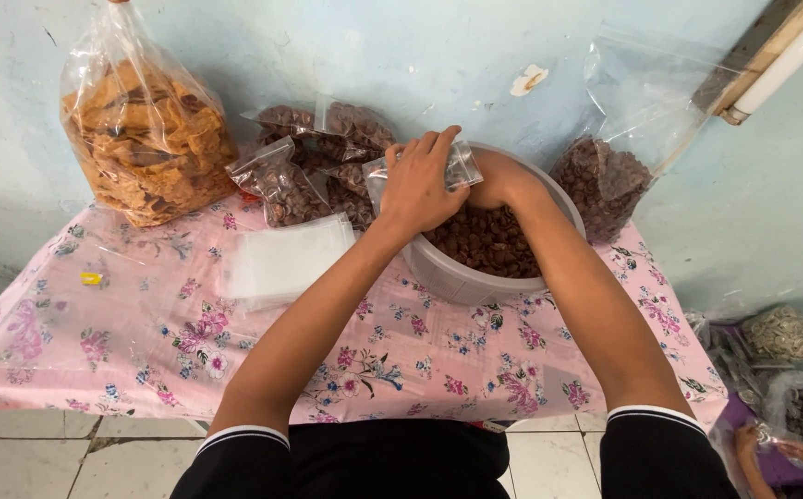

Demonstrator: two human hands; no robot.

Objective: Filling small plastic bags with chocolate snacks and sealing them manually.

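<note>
1. Left hand (pixel 417 185) up over the basin (pixel 457 277), fingers curled, pinching the small bag (pixel 462 166) by its mouth.
2. Right hand (pixel 498 180) down inside the basin, mostly hidden behind the left; spread or cupped, cannot tell.
3. Small bag: clear thin plastic, hanging at the basin's near-left rim, just above the brown snacks (pixel 489 240). Looks limp and slippery, nearly weightless for now.
4. Best hold, by the look of it: the top edge, pinched on both sides to keep the mouth open. Lower down would only crumple the film.
5. Snacks: dark, curled, dry pieces piled in the basin. Probably light and brittle, easy to crush under a hard squeeze.
6. Basin itself: grey, round, stiff, sitting on the pink flowered cloth (pixel 143 323) at the table's far edge, against the wall.
7. Left of the basin, a flat stack of empty bags (pixel 286 259), touching nothing but the cloth.
8. Behind that stack, filled packs (pixel 314 166) of the same brown snacks heaped against the wall.
9. Far left, a big bag of orange crisps (pixel 143 139), upright and tied at the top.
10. Right of the basin, another large bag (pixel 609 180), part full of brown snacks, mouth standing open.
11. Bottom right corner, someone else's hand (pixel 766 444) low near the floor among more bags; well apart from the table work.
</note>
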